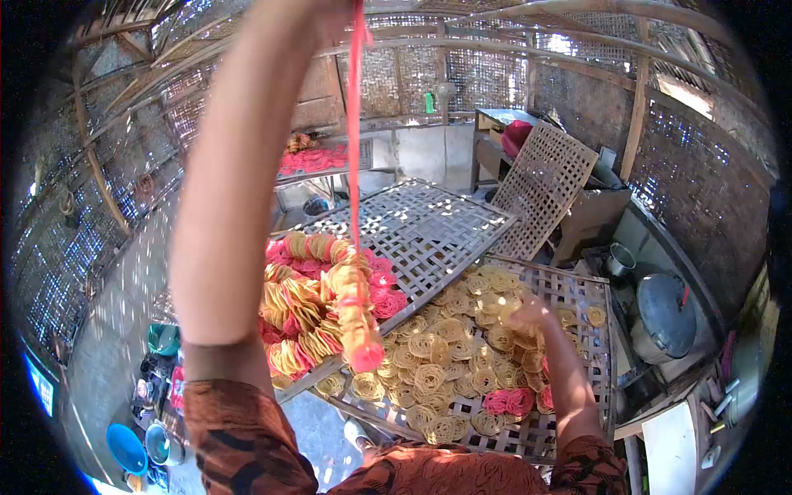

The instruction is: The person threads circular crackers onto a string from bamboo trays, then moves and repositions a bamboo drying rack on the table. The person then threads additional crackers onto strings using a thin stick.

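My left hand (330,15) is raised to the top edge, partly cut off, closed on a pink plastic strip (355,124). The strip hangs straight down, and yellow and pink coiled crackers are threaded at its lower end (351,289). To the left of that string, more threaded crackers (293,301) lie in a heap on a woven bamboo tray (412,214). My right hand (532,313) is low over loose yellow coiled crackers (429,375) on a nearer bamboo tray (596,371). Its fingers are blurred, and whether they hold a cracker is unclear. Some pink crackers (509,402) lie below it.
Another woven rack (544,186) leans against a wooden table at the back right. A lidded dark pot (662,313) and a small metal pot (619,260) stand right. Pink crackers (313,159) cover a far rack. A blue basin (126,448) is on the floor at left.
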`<state>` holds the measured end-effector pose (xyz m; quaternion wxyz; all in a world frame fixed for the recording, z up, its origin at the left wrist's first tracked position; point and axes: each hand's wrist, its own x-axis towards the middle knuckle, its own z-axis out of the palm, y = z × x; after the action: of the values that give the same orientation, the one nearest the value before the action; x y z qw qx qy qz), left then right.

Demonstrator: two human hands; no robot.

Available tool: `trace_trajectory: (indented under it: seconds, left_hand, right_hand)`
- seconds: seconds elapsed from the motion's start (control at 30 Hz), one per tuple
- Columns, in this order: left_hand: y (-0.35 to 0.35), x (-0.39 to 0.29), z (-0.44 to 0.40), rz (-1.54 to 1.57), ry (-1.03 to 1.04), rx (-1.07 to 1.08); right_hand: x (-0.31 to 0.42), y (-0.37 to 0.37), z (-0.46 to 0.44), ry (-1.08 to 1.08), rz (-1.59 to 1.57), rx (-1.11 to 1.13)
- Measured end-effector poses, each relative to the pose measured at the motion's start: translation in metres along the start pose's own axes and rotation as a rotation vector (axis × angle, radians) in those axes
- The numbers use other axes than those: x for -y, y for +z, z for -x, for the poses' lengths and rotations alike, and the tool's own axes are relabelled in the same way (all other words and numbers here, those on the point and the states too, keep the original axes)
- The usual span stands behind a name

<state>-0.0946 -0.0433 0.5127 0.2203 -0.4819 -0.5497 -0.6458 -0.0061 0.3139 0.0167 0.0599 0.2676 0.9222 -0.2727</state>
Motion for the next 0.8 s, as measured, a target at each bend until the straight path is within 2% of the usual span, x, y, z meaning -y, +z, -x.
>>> trace_trajectory:
  seconds: [0.03, 0.07, 0.1, 0.17, 0.2, 0.23, 0.27, 0.3, 0.37, 0.4, 0.43, 0.47, 0.53, 0.57, 0.67, 0.7, 0.8]
  left_hand:
    - [0.003, 0.011, 0.028, -0.018, -0.060, 0.019]
    - [0.012, 0.038, 0.051, 0.305, -0.068, 0.103]
    - [0.016, 0.048, 0.078, 0.365, -0.254, 0.102]
    - [0.022, 0.082, 0.134, 0.608, -0.490, 0.196]
    - [0.032, 0.097, 0.164, 0.653, -0.640, 0.138]
    - [0.034, 0.112, 0.199, 0.580, -0.694, 0.234]
    - [0.044, 0.131, 0.232, 0.683, -0.848, 0.226]
    - [0.051, 0.153, 0.267, 0.705, -0.862, 0.263]
    - [0.062, 0.178, 0.332, 0.722, -1.043, 0.284]
    - [0.068, 0.185, 0.359, 0.706, -1.256, 0.229]
    - [0.074, 0.202, 0.390, 0.782, -1.262, 0.236]
    - [0.072, 0.195, 0.410, 0.764, -1.386, 0.292]
    - [0.073, 0.206, 0.439, 0.752, -1.404, 0.296]
    - [0.072, 0.206, 0.444, 0.757, -1.405, 0.303]
    - [0.065, 0.213, 0.463, 0.770, -1.422, 0.340]
    - [0.064, 0.211, 0.466, 0.749, -1.410, 0.356]
    - [0.063, 0.210, 0.467, 0.715, -1.385, 0.408]
  right_hand:
    - [0.011, -0.001, 0.013, -0.021, -0.003, -0.069]
    - [0.017, 0.001, 0.024, -0.036, -0.006, -0.139]
    - [0.013, 0.009, 0.031, -0.144, -0.027, -0.310]
    - [-0.002, 0.026, 0.029, -0.303, -0.481, -0.220]
    - [-0.007, 0.036, 0.030, -0.382, -0.714, -0.178]
    - [-0.009, 0.049, 0.038, -0.370, -0.682, -0.117]
    - [-0.007, 0.063, 0.046, -0.361, -0.650, -0.054]
    - [-0.001, 0.070, 0.055, -0.379, -0.537, -0.068]
    - [0.018, 0.073, 0.088, -0.432, -0.225, -0.176]
    - [0.023, 0.073, 0.102, -0.464, -0.021, -0.260]
    - [-0.003, 0.097, 0.079, -0.498, 0.099, -0.286]
    - [-0.002, 0.092, 0.092, -0.470, 0.025, -0.252]
    - [0.040, 0.057, 0.118, -0.457, -0.113, -0.196]
    - [0.052, 0.052, 0.124, -0.377, -0.035, -0.218]
    - [0.034, 0.081, 0.116, -0.461, 0.079, -0.065]
    - [0.025, 0.098, 0.113, -0.562, 0.361, -0.275]
    - [0.056, 0.060, 0.123, -0.449, 0.044, -0.013]
